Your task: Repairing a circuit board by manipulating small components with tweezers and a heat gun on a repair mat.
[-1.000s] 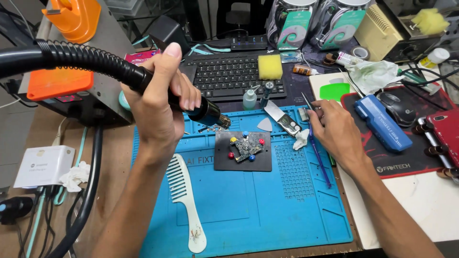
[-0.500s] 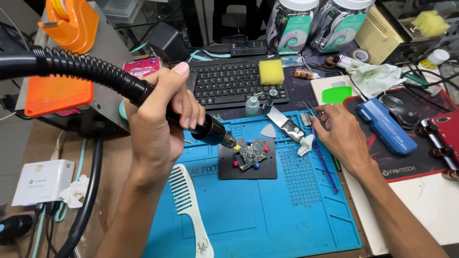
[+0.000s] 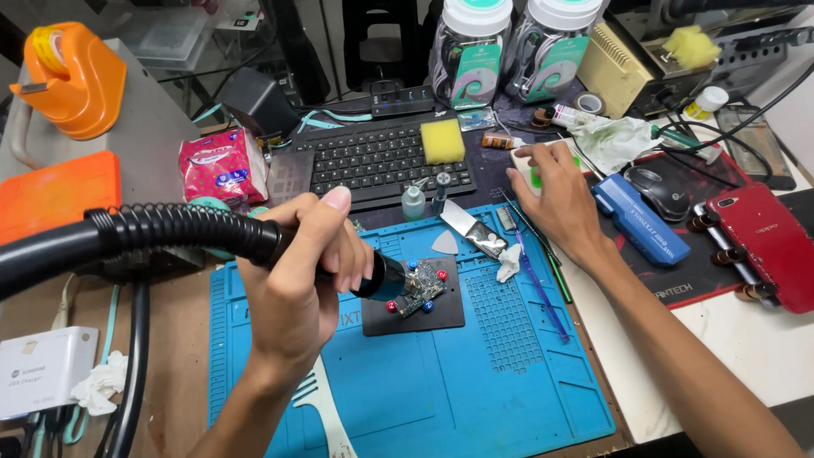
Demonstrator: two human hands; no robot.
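Observation:
My left hand [image 3: 297, 288] is closed around the handle of a hot-air tool [image 3: 383, 278] that trails a black ribbed hose [image 3: 170, 229] off to the left. Its nozzle sits right over a small circuit board [image 3: 420, 290]. Red and blue pins hold the board on a black plate [image 3: 441, 318] on the blue work mat [image 3: 475, 390]. My right hand [image 3: 555, 203] reaches beyond the mat's far right corner with its fingers spread. Its fingertips rest on a white and green item [image 3: 532, 172], mostly hidden beneath them.
A white comb [image 3: 326, 420] lies on the mat near my left wrist. A keyboard [image 3: 373, 161] with a yellow sponge [image 3: 443, 140] sits behind the mat. Thin tools [image 3: 536, 284], a blue case [image 3: 640, 216], a mouse [image 3: 661, 191] and a red phone [image 3: 763, 242] lie to the right.
My left hand has brought the nozzle down and closer over the board. My right hand has left the tools at the mat's edge and moved away to the white and green item.

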